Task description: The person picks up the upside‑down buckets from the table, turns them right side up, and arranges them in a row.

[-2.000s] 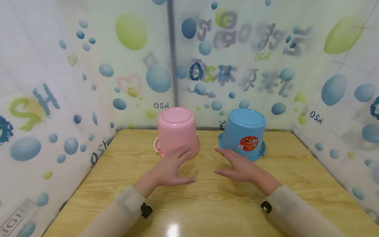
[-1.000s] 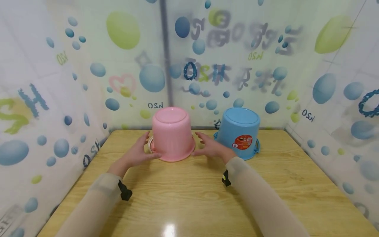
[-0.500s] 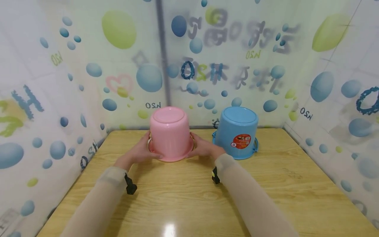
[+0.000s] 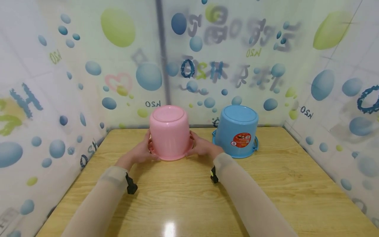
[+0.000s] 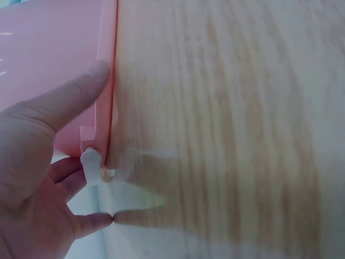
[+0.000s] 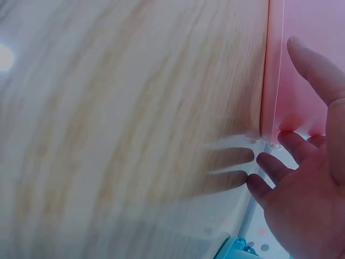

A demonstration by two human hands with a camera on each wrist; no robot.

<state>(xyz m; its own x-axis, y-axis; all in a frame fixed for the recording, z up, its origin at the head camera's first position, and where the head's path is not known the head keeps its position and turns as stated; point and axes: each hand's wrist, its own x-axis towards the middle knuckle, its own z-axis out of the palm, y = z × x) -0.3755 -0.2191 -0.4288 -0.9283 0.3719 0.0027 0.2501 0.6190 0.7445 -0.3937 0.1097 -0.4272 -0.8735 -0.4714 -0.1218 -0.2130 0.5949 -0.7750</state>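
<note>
Hands (image 4: 142, 152) (image 4: 200, 146) closed in, clasping the pink bucket (image 4: 169, 138) at 9 and 3 o'clock. Probably the gripping step; lifting would need evenness.

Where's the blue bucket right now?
In the head view, the blue bucket stands upside down toward the back of the table, right of the pink bucket, with the right hand between them.
</note>
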